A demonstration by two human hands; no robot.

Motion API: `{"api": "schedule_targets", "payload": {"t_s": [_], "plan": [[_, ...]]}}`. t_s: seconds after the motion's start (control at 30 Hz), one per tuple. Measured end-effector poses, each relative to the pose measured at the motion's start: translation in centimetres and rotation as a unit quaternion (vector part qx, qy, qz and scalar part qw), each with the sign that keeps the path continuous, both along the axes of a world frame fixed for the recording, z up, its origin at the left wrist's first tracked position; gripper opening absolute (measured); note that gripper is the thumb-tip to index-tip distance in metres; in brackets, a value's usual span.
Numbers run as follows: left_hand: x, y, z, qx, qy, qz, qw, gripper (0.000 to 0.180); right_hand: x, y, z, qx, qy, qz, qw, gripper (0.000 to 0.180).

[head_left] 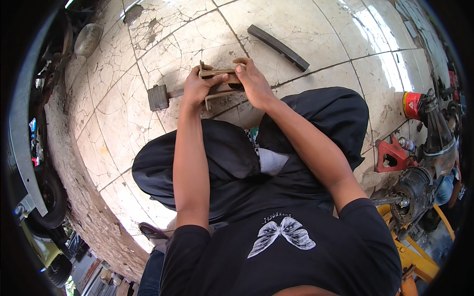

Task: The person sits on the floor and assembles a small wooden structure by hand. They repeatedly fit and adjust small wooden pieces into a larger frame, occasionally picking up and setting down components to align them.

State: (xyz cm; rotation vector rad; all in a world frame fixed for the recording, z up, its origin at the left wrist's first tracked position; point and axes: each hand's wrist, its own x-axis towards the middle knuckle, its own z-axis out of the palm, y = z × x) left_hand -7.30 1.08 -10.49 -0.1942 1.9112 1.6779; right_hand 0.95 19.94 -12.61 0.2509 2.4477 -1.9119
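Observation:
I squat over a cracked tiled floor (306, 29). My left hand (198, 88) and my right hand (253, 81) both grip a curved rusty-brown metal piece (217, 73), which looks like a brake shoe, held between them just above the floor. A second similar brown piece (222, 93) shows below it, partly hidden by my fingers. A hammer with a heavy grey block head (158, 97) lies on the floor, its handle running under my left hand.
A long dark curved strip (279, 47) lies on the tiles beyond my hands. At right stand a red can (411, 105), a red metal bracket (391, 156) and a greasy axle assembly (419, 187) on a yellow stand (414, 256). A low rough kerb (84, 197) runs along the left.

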Motion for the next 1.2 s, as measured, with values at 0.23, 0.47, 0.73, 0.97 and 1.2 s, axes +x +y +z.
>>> {"api": "schedule_targets", "payload": {"t_s": [0.23,0.47,0.73,0.97,1.2], "plan": [[0.2,-0.3,0.2,0.044,0.010,-0.019,0.999,0.057,-0.1,0.2,-0.1,-0.015,0.002,0.011,1.000,0.082],[0.0,0.2,-0.2,-0.010,0.016,-0.001,1.000,0.058,0.1,0.2,0.0,-0.018,-0.013,0.013,1.000,0.078],[0.1,-0.2,-0.1,0.041,0.021,-0.030,0.998,0.051,0.0,0.2,0.1,-0.016,0.008,0.012,1.000,0.079],[-0.2,-0.6,-0.8,0.041,-0.004,0.000,0.999,0.045,-0.2,0.2,0.0,-0.003,0.009,0.008,1.000,0.078],[-0.7,0.6,-0.2,-0.113,0.055,-0.054,0.991,0.045,-0.3,0.2,0.7,-0.001,-0.013,0.005,1.000,0.076]]}}
